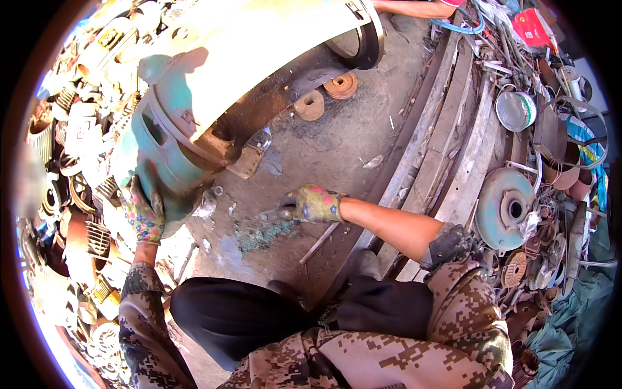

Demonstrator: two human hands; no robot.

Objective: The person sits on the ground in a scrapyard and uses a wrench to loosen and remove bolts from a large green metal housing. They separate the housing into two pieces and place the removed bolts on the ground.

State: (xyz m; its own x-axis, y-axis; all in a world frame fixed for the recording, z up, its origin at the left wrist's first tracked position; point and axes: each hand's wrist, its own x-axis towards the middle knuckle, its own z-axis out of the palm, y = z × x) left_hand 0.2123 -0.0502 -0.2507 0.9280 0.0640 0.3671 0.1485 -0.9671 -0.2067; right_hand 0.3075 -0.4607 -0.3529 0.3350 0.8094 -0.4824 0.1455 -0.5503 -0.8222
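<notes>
Left hand (144, 217), in a floral glove, was on the near end of the big teal casing (149, 142), fingers spread against its outer wall, not clenched. Casing lay on its side, upper left of centre, running away from the person to the upper right; rusty inside, top side washed out by glare

Right hand (316, 203), same glove type, was over the dirt floor (356, 139), well apart from the casing. Fingers curled; couldn't tell if they gripped anything. Nearest to it: a patch of teal-green debris (262, 232), just beside the fingertips, plus a thin stick (319, 243) below

Two brown rings (309, 106) sat by the casing's open side. Long wooden boards (421, 155) ran along the right, then a round teal cover (499, 220) and a tin can (516, 111). Scrap heap (81, 233) filled the left. Another person's bare arm (414, 8) showed at the top edge, near a blue hose (463, 29)
</notes>
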